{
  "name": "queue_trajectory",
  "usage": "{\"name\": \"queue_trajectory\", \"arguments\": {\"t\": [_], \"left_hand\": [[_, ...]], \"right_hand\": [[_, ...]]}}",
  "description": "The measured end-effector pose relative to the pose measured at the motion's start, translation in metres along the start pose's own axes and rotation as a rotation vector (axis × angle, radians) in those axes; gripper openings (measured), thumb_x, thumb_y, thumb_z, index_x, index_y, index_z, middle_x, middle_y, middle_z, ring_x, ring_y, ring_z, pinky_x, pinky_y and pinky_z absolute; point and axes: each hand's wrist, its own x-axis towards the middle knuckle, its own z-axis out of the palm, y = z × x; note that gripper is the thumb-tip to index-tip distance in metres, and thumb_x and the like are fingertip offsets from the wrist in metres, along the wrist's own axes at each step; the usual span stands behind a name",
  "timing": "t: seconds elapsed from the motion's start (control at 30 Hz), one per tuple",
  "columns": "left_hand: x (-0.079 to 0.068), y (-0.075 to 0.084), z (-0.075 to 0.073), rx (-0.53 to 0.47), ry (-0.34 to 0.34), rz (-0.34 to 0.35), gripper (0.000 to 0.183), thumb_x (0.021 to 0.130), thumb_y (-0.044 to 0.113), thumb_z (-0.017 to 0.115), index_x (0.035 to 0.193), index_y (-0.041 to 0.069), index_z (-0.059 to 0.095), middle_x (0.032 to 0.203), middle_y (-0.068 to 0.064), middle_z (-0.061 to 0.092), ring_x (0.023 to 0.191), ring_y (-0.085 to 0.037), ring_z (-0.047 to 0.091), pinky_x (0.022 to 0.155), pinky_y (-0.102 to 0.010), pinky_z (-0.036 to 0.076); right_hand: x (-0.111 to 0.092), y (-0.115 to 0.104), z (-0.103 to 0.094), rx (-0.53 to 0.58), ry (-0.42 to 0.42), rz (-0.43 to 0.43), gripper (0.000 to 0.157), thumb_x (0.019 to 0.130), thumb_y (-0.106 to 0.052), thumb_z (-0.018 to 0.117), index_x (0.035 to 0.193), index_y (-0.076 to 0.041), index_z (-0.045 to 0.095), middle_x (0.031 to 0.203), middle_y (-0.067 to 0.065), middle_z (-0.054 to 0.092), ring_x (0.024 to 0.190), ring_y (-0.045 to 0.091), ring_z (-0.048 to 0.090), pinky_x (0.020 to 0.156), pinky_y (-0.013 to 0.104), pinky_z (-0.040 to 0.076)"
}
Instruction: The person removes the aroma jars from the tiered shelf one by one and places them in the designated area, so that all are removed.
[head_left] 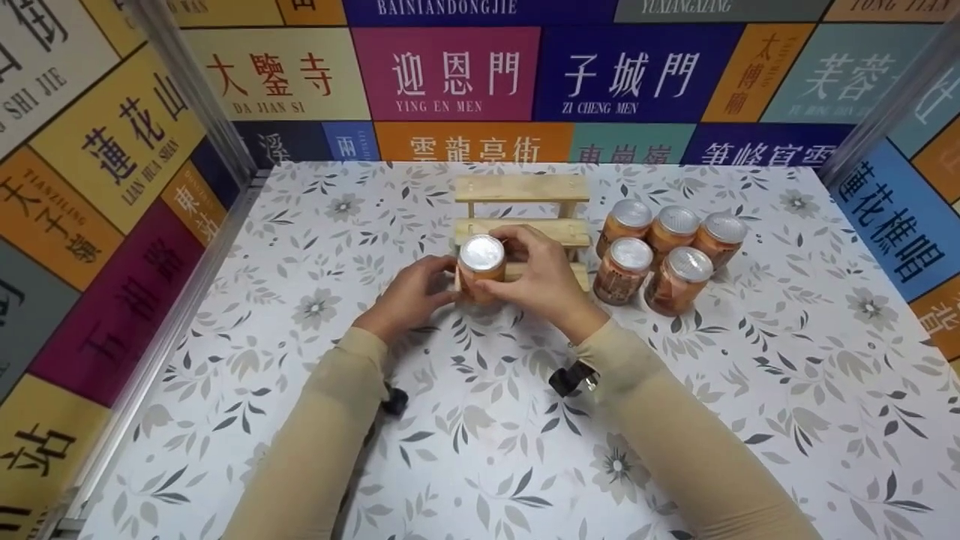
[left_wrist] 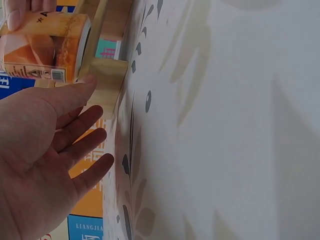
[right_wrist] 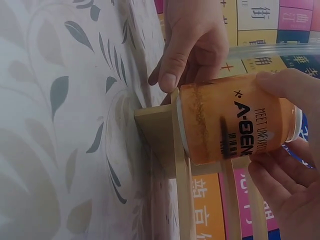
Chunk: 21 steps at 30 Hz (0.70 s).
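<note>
An orange drink can [head_left: 481, 279] with a silver lid stands upright at the left end of the lowest step of a small wooden stepped rack [head_left: 521, 189]. My right hand [head_left: 546, 276] grips it by the upper part, thumb on one side and fingers on the other. In the right wrist view the base of the can [right_wrist: 225, 122] meets the wooden step. My left hand [head_left: 411, 297] is beside the rack's left end, its fingers loosely extended. From the left wrist view, the left thumb [left_wrist: 75, 95] lies close to the rack's edge, just below the can; contact is unclear.
Several matching cans [head_left: 630, 255] stand grouped to the right of the rack. A white floral cloth [head_left: 480, 435] covers the table. Panels with coloured lettering [head_left: 450, 75] rise behind and at both sides.
</note>
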Motion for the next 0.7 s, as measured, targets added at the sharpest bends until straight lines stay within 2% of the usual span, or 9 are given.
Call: {"name": "queue_trajectory", "arguments": {"t": [0.13, 0.3, 0.47, 0.7], "left_hand": [[0.0, 0.002, 0.001, -0.004, -0.005, -0.023, 0.051, 0.096, 0.016, 0.073, 0.144, 0.016, 0.057, 0.145, -0.003, 0.059, 0.142, -0.023, 0.051, 0.125, -0.041, 0.037], [0.0, 0.001, 0.001, -0.001, -0.009, -0.012, 0.05, 0.095, 0.015, 0.074, 0.143, 0.017, 0.058, 0.143, -0.002, 0.06, 0.141, -0.022, 0.051, 0.126, -0.04, 0.035], [-0.001, 0.001, 0.0, 0.025, -0.005, 0.013, 0.051, 0.095, 0.016, 0.074, 0.144, 0.016, 0.058, 0.143, -0.004, 0.06, 0.14, -0.022, 0.051, 0.126, -0.04, 0.035], [0.001, 0.001, 0.001, 0.017, -0.021, -0.02, 0.053, 0.097, 0.019, 0.074, 0.146, 0.018, 0.056, 0.144, -0.002, 0.059, 0.139, -0.023, 0.052, 0.124, -0.04, 0.038]], "right_hand": [[-0.008, 0.0, -0.009, -0.013, 0.009, 0.006, 0.064, 0.071, -0.011, 0.095, 0.126, -0.004, 0.065, 0.123, 0.009, 0.068, 0.114, 0.021, 0.07, 0.099, 0.028, 0.059], [-0.023, 0.002, -0.027, -0.011, 0.018, 0.047, 0.066, 0.069, -0.009, 0.096, 0.127, -0.004, 0.064, 0.126, 0.01, 0.068, 0.117, 0.023, 0.068, 0.104, 0.03, 0.057], [-0.036, 0.002, -0.05, -0.054, 0.043, 0.051, 0.067, 0.069, -0.009, 0.096, 0.128, -0.004, 0.065, 0.126, 0.009, 0.067, 0.117, 0.022, 0.067, 0.104, 0.029, 0.057], [-0.051, -0.002, -0.085, -0.092, 0.104, 0.042, 0.067, 0.071, -0.009, 0.095, 0.13, -0.005, 0.064, 0.127, 0.008, 0.068, 0.12, 0.021, 0.066, 0.103, 0.024, 0.056]]}}
